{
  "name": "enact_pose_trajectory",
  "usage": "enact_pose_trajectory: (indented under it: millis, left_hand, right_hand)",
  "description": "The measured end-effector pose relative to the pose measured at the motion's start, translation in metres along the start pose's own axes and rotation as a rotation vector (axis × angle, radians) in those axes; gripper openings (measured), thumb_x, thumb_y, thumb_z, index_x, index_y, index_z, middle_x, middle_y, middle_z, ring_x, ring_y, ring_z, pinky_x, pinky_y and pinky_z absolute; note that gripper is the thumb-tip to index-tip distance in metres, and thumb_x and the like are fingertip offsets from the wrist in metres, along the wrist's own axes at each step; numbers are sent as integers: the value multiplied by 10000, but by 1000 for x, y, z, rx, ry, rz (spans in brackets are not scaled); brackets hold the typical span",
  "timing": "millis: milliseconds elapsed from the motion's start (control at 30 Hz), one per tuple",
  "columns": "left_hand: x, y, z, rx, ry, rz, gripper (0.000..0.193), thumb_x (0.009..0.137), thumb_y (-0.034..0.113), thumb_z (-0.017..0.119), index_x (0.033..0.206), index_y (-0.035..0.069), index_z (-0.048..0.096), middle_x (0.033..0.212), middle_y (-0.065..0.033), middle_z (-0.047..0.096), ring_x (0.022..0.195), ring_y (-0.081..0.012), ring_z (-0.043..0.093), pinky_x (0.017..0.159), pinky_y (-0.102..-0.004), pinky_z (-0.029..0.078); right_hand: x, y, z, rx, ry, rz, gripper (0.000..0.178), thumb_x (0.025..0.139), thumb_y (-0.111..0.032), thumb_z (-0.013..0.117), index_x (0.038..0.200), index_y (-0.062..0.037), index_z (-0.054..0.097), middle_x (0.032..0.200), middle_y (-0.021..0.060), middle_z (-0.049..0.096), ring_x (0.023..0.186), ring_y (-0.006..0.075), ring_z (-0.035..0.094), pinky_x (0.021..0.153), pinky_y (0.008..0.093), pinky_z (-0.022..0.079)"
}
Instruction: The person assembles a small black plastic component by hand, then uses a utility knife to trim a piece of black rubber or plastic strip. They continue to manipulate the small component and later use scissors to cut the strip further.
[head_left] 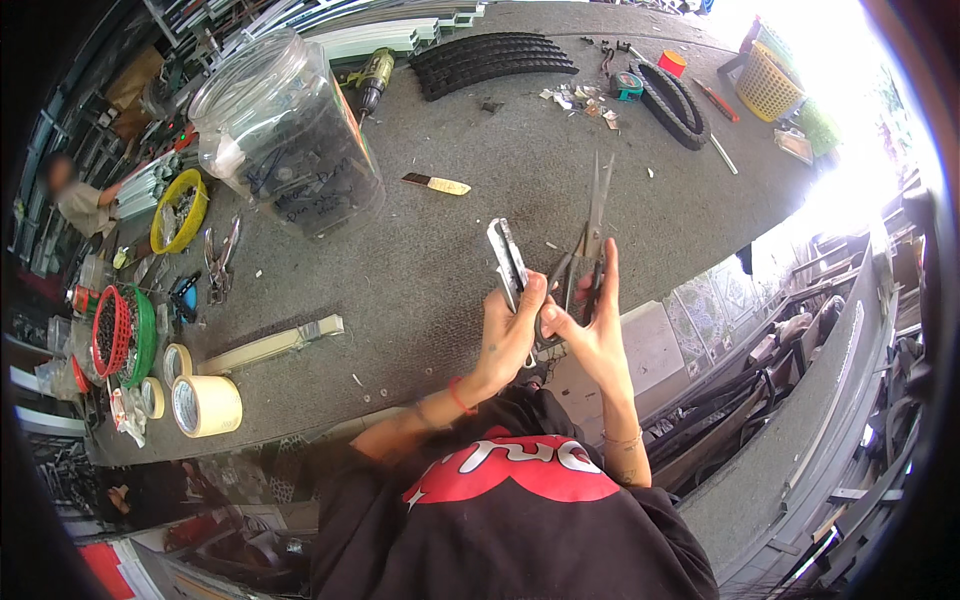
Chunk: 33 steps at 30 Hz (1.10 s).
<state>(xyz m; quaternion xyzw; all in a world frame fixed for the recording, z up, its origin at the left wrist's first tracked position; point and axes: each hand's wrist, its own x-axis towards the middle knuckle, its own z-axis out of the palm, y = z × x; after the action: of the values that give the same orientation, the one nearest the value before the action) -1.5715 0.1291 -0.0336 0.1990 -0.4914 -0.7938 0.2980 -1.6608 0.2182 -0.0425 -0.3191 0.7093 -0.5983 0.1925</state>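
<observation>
My left hand (pixel 508 335) is closed round a slim silver-and-black metal tool (pixel 507 252); its upper end sticks out above the fingers, and I cannot make out its exact kind. Close beside it, my right hand (pixel 596 338) grips a pair of scissors (pixel 596 215) by the dark handles. The scissor blades point away from me, nearly together. One right finger is stretched along the handles, and the two hands meet at the thumbs. Beyond them on the grey worktop (pixel 430 270) lies a small scraper-like blade with a pale handle (pixel 447 186).
A big clear plastic jar (pixel 350 185) of dark parts stands at left, near a green drill (pixel 375 75). Black segmented strips (pixel 490 62) and a black loop (pixel 672 105) lie farther back. Tape rolls (pixel 220 405) and baskets (pixel 140 335) crowd the left; a person (pixel 85 205) is beyond.
</observation>
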Motion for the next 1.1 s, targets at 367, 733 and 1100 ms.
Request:
enact_pose_trajectory:
  millis: [367,733,1100]
  left_hand:
    - [40,60,-93,143,-295,-436,195,940,208,449,1028,59,357,804,-69,552,582,-133,573,488,-246,497]
    - [75,90,-99,1574,-743,70,322,925,355,435,1072,119,598,634,-34,606,573,-172,606,576,-321,465]
    - [75,53,-113,1320,-756,3,478,787,509,587,971,70,628,744,-102,644,731,-288,625,649,-406,462]
  right_hand:
    - [41,-9,-98,-501,45,-380,745,625,-282,800,1220,-41,423,1083,98,458,972,239,485,822,385,411]
    - [74,-30,-109,-1335,-472,-770,664,593,-399,757,1196,-254,522,1202,180,416,1042,327,439,893,424,369]
    - [77,-22,-97,-1224,-597,-811,651,580,-340,773,1180,-241,542,1152,165,443,1010,305,445,878,408,384]
